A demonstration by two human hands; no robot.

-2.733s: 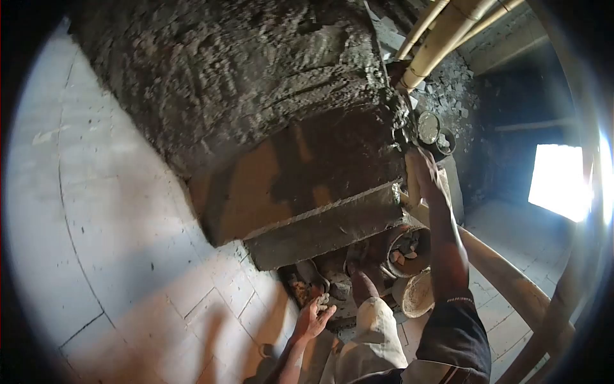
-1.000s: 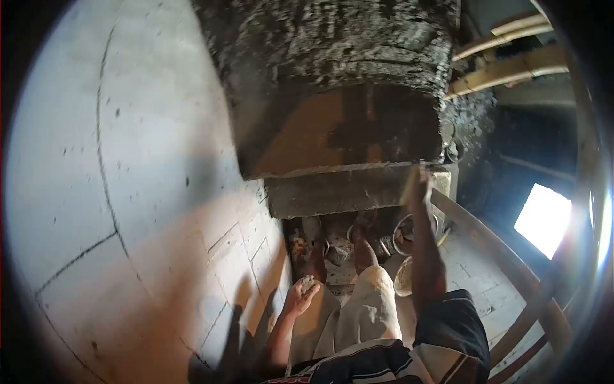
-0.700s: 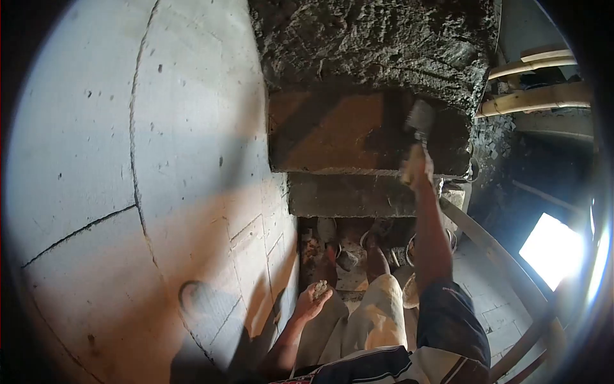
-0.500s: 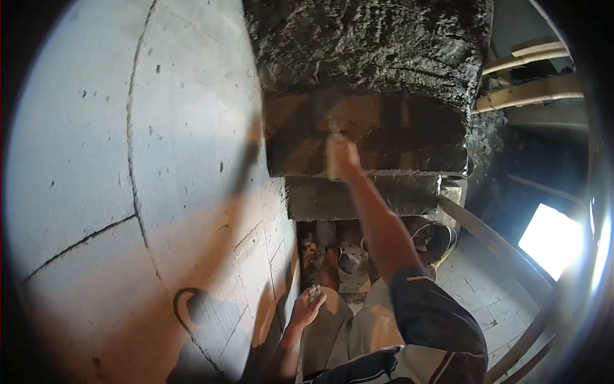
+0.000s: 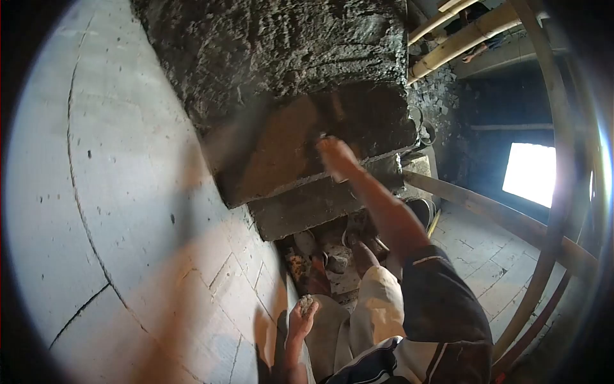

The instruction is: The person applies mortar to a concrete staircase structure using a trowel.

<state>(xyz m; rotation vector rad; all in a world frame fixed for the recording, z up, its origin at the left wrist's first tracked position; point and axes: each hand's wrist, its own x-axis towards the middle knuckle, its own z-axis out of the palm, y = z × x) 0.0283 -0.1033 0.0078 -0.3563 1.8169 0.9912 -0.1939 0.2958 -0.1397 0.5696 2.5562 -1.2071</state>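
Observation:
My right hand is closed on a narrow, pale flat tool, mostly hidden by the fingers and blurred. It is at the dark, smooth, wet-looking cement step. Low in the view, my left hand is curled around a small grey lump of mortar, held near my left knee and the wall. Above the smooth step lies a rough, coarse cement surface. A second dark step face shows below it.
A pale block wall rises close on the left. Bamboo poles and a wooden rail cross the right side. Another person's foot shows beyond the poles. A bright opening and a tiled floor lie to the right.
The view has turned, so the steps now slant and sit further left. My right hand has shifted slightly along the smooth step. The left hand still holds the mortar.

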